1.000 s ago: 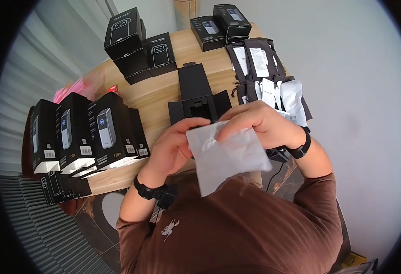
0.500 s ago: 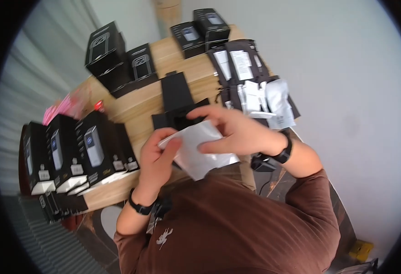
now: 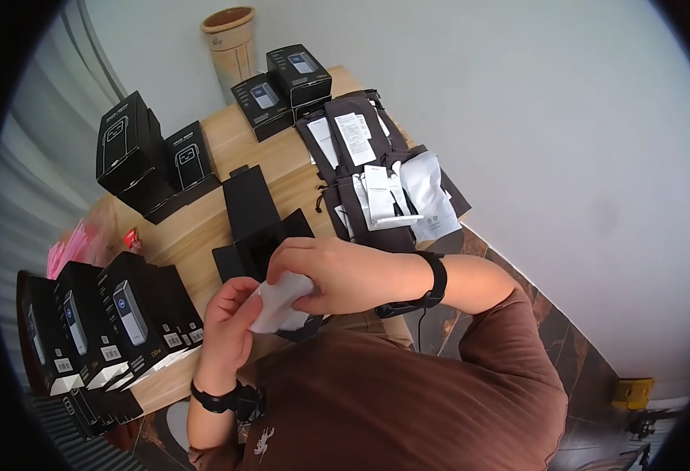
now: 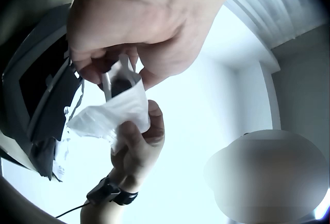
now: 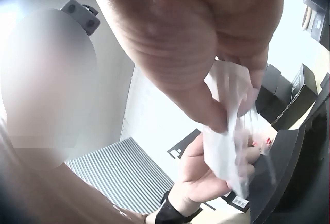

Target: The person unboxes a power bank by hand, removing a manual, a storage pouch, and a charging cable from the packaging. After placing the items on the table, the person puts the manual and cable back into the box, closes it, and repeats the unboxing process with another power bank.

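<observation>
Pouch [image 3: 281,302], white and crumpled, is between the two hands, raised above the near edge of the tabletop [image 3: 176,250]; take it as the centre of a clock, with 12 at the top of the head view. The left hand [image 3: 229,322] is at 9 o'clock, its fingers bent and pinching the pouch's side. The right hand [image 3: 337,276] is at 2 o'clock, its fingers curled over the pouch and grasping it as well. In the left wrist view the pouch's mouth gapes and a dark item [image 4: 121,85] shows inside; what it is I cannot tell

Just beyond the hands, towards 11 o'clock, an open box [image 3: 251,206] stands with its black flaps spread, partly hidden by the right hand. Stacked boxes [image 3: 125,145] rise at about 10 or 11 o'clock, and more, the far boxes [image 3: 298,74], sit at 12. Printed boxes [image 3: 133,310] stand in a row at 9 o'clock, with pink wrapping [image 3: 82,247] and a small red packet [image 3: 131,239] near 10. Dark bags [image 3: 345,107] lie at 1 o'clock with white papers [image 3: 354,140] on them, and a white packet [image 3: 430,184] rests at 2 o'clock. Past the tabletop, near 11 or 12 o'clock, stands a clay pot [image 3: 231,47]
</observation>
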